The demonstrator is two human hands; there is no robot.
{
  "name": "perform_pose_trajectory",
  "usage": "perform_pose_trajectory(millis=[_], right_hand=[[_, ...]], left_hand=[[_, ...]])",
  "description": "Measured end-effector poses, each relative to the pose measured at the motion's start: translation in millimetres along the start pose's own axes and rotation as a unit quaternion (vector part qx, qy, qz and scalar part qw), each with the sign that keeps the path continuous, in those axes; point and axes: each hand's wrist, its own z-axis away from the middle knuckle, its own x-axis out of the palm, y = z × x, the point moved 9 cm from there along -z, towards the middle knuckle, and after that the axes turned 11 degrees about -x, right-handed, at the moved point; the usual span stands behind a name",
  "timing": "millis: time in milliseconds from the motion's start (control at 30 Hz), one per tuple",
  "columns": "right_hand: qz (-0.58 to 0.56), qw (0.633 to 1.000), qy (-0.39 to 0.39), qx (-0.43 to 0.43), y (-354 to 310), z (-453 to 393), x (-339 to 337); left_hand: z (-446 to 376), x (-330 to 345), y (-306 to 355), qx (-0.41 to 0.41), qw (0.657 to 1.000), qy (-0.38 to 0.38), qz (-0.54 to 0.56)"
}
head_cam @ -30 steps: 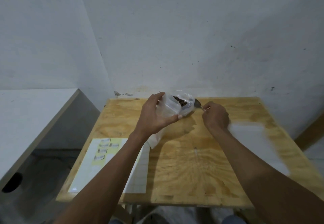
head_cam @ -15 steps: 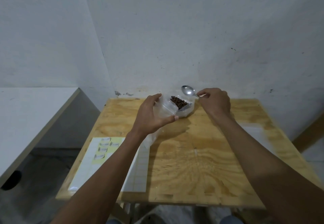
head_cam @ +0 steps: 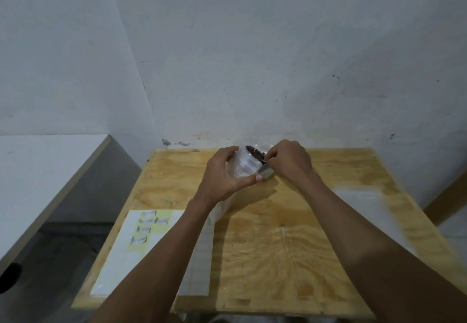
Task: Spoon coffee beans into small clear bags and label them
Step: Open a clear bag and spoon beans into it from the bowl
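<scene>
Only blurred, unreadable print on the small labels (head_cam: 146,222) of the sticker sheet (head_cam: 118,254).

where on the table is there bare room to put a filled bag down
Bare wood lies between the label sheet and the clear sheet, under the forearms. It is crowded at the back edge, where both hands hold the bag of beans.

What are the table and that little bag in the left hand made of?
The table looks like bare plywood: pale, matte, with swirling grain and a layered front edge. The small bag held by the left hand seems to be thin clear plastic; it is see-through and creased.
</scene>
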Motion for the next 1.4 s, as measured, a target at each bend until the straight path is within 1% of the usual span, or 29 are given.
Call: perform_pose_trajectory(millis=[100,200,467,667,767,900,1067,1133,1200,1300,1400], right_hand=[[-0.072,0.997,-0.018,0.027,4.0,-2.2,5.7],[-0.129,0.991,-0.013,0.036,6.8,-3.2,4.4],[-0.195,0.98,0.02,0.04,11.6,2.1,-11.3],[-0.207,0.977,0.027,0.034,6.0,6.3,-36.1],[-0.197,0.98,0.009,0.022,-1.4,7.3,-46.3],[-0.149,0.988,-0.03,-0.007,-15.3,8.1,-50.1],[-0.012,0.993,-0.063,-0.098,-49.0,14.4,-47.3],[0.032,0.99,-0.054,-0.13,-60.0,15.6,-51.3],[0.052,0.988,-0.026,-0.14,-62.9,14.8,-58.6],[0.046,0.992,0.023,-0.114,-53.0,12.2,-68.2],[0.055,0.995,0.039,-0.078,-37.5,9.4,-65.0]], left_hand=[[0.2,0.4,-3.0,-0.002,1.0,-0.001,0.001],[0.5,0.3,-3.8,0.002,1.0,-0.005,-0.003],[0.3,-7.9,-0.3,0.015,0.998,0.0,-0.054],[-3.4,-12.9,-0.7,0.006,0.994,0.009,-0.111],[-4.8,-11.4,0.8,0.002,0.993,0.01,-0.117],[-5.1,-7.3,7.6,0.016,0.992,0.013,-0.126],[-4.3,-3.4,15.8,0.031,0.991,0.034,-0.128],[-3.3,-3.2,16.1,0.029,0.991,0.035,-0.126],[-2.2,-5.3,13.6,0.023,0.991,0.039,-0.122],[-1.2,-11.0,7.0,0.016,0.992,0.046,-0.119],[-1.5,-17.8,2.4,0.015,0.992,0.054,-0.114]])
